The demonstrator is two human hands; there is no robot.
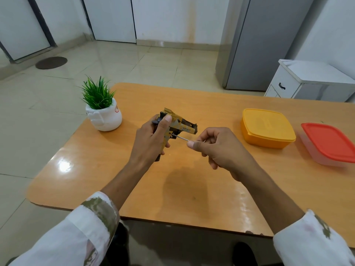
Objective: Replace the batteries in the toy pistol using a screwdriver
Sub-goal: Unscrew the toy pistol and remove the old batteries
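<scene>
Yellow pistol, thin driver, easy slip

Yellow-and-black plastic toy pistol [173,127] sits clamped in my left hand [151,140] above the orange worktop [192,179]. My right hand [217,148] pinches the slim metal screwdriver [180,138] at the grip; a tilted tip could skid off the screw.
</scene>
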